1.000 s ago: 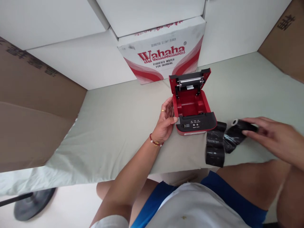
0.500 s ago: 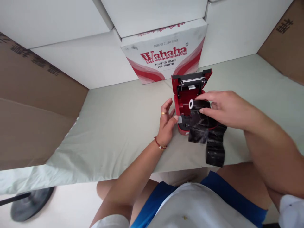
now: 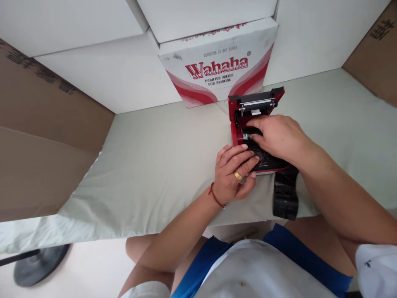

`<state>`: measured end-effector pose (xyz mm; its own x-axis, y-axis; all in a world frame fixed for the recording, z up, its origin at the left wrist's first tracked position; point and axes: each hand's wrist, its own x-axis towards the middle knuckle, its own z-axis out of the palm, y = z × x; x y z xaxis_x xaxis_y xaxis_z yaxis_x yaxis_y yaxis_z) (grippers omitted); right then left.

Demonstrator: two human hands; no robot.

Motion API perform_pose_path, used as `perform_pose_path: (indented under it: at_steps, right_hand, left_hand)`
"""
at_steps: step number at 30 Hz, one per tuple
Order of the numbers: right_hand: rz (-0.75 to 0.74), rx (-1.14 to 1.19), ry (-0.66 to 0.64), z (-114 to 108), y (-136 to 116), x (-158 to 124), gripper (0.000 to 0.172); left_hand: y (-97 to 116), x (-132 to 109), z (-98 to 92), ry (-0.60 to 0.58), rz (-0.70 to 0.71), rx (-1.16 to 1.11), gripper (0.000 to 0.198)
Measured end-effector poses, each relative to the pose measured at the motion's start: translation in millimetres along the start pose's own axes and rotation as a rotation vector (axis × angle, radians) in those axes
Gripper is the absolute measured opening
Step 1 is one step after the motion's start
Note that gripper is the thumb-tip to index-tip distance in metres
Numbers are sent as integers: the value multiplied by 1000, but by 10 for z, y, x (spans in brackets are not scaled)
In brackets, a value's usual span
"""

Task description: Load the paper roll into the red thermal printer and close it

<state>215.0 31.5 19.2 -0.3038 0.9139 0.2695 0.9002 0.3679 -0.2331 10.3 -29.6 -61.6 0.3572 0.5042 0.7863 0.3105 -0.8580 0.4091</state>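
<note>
A small red and black label printer [image 3: 235,133] stands near the table's front edge, lid [image 3: 233,108] raised. My right hand [image 3: 277,134] reaches into its compartment, thumb and fingers around a roll of black film [image 3: 253,137] mostly hidden beneath them. Dark glossy film covers part of the printer's front. My left hand [image 3: 234,171] is over the front left corner, fingers on top against the film and thumb at the front edge. Another length of black film [image 3: 285,194] hangs in a wave at the printer's front right, below my right forearm.
Behind the printer stands a Wahaha water carton [image 3: 217,72] among white boxes [image 3: 107,78]. Brown cartons [image 3: 46,157] flank the pale green tablecloth [image 3: 155,165] at left and right. A round black base [image 3: 41,265] is on the floor at lower left.
My right hand has lowered the black roll into the printer's compartment. My left hand has moved from the printer's left side onto its front corner and the film.
</note>
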Motion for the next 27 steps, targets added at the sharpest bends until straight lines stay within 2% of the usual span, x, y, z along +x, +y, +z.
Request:
perform_pose_path:
  at_steps: [2,3,5,7,9,11,14,18,22,24,27]
  right_hand:
    - [-9,157,-11,-159,-38,-79,27]
    - [20,245,25,-255,-53,-121,26]
    - [120,349,202,-425,-46,-174,32]
    - [194,315,430,-508,23,-154,42]
    - [179,304,527,-489,127,-74,53]
    - [146,430,487,-414,210,4,56]
    - [80,578,417,-327,229,-22,43]
    - [-42,541,400,-268,190,-343,39]
    - [-247,563,345,-94,272,-663,34]
    - [-262,547,328,-11,313,-744,35]
    - [-202,475,313,20,315,-772,37]
  left_hand:
    - [21,8,4,-8,25,57,46]
    - [36,19,6,-7,41,89,46]
    - [68,50,10,14,81,145,46]
    - [94,80,14,40,116,178,46]
    - [111,97,16,50,130,189,48]
    - [119,99,17,36,112,178,52]
    - [122,91,18,11,84,168,57]
    - [121,81,27,66,140,261,46]
    - [120,42,33,108,127,388,35]
    - [118,19,35,108,116,417,35]
    - [105,4,39,91,105,374,37]
